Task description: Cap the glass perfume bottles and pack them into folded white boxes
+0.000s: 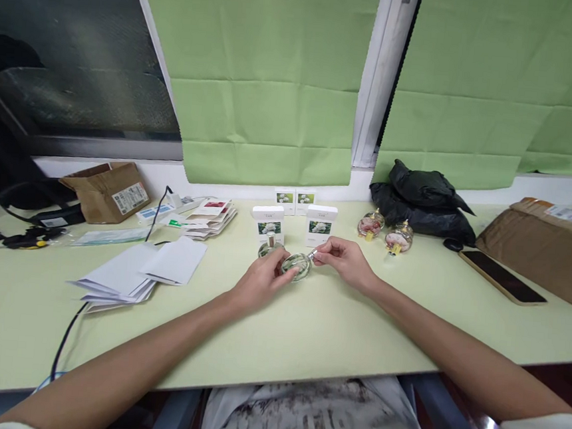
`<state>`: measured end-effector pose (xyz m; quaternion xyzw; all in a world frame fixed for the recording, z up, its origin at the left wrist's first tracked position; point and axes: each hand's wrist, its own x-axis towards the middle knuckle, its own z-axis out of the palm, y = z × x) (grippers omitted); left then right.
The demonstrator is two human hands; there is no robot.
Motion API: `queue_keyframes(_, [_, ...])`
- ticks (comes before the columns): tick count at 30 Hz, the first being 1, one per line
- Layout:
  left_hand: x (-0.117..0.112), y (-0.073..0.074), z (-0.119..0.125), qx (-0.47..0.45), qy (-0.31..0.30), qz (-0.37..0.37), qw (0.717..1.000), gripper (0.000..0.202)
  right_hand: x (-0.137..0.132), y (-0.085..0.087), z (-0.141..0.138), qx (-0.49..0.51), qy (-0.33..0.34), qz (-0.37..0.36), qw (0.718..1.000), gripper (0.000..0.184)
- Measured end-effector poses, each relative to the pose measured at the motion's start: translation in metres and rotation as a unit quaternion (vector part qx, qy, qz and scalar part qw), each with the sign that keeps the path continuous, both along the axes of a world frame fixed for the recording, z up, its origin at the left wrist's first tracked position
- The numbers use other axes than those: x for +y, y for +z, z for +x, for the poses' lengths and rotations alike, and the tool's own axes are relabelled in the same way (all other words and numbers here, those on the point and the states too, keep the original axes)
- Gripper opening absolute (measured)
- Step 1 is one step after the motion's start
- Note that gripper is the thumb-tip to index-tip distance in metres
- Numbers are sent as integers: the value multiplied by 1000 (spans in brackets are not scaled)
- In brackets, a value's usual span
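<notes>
My left hand (pixel 260 280) grips a small round clear glass bottle (pixel 297 265) just above the pale green table (pixel 305 336). My right hand (pixel 345 258) pinches the bottle's small silver neck or cap (pixel 313 252) at its upper right. A second clear round bottle (pixel 267 247) stands just behind my left hand. Two white boxes with a flower picture, one (pixel 268 223) on the left and one (pixel 320 224) on the right, stand upright right behind the hands.
Two smaller white boxes (pixel 294 200) stand by the wall. Two round bottles with pink contents (pixel 384 231) sit right of them, near black bags (pixel 422 200). A phone (pixel 501 277) and a brown parcel (pixel 543 247) lie right. White envelopes (pixel 135 271), cards (pixel 210 218) and a cable (pixel 68 335) lie left.
</notes>
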<state>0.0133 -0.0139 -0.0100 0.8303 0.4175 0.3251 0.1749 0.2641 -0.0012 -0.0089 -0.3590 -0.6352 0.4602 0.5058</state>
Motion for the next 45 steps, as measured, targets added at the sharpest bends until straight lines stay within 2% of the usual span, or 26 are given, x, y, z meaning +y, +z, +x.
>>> queue_keyframes(2, [0, 0, 0, -8, 1, -3, 1000, 27, 0, 0, -1, 9, -1, 4, 1000, 34])
queue_keyframes(6, [0, 1, 2, -12, -4, -9, 1000, 26, -1, -1, 0, -34, -8, 40, 999, 30])
queue_keyframes(9, [0, 2, 4, -15, -1, -9, 1000, 25, 1, -1, 2, -52, -12, 37, 998, 31])
queue_keyframes(17, [1, 3, 6, -10, 1, 1, 1000, 25, 6, -1, 2, -22, -23, 16, 999, 37])
queue_keyframes(26, [1, 2, 4, -19, -8, -4, 1000, 25, -1, 4, 0, -10, -28, 68, 997, 32])
queue_keyframes(31, [0, 3, 5, -38, -11, -13, 999, 25, -1, 5, 2, -4, -13, 70, 997, 28])
queue_keyframes(34, [1, 3, 4, -36, -13, -9, 999, 25, -1, 4, 3, 4, -9, 67, 998, 33])
queue_keyframes(38, [0, 3, 3, -29, -17, -6, 999, 24, 0, 1, 4, -9, -20, 55, 998, 41])
queue_keyframes(45, [1, 1, 3, -13, -24, -8, 1000, 24, -1, 1, 3, -47, -47, 79, 995, 35])
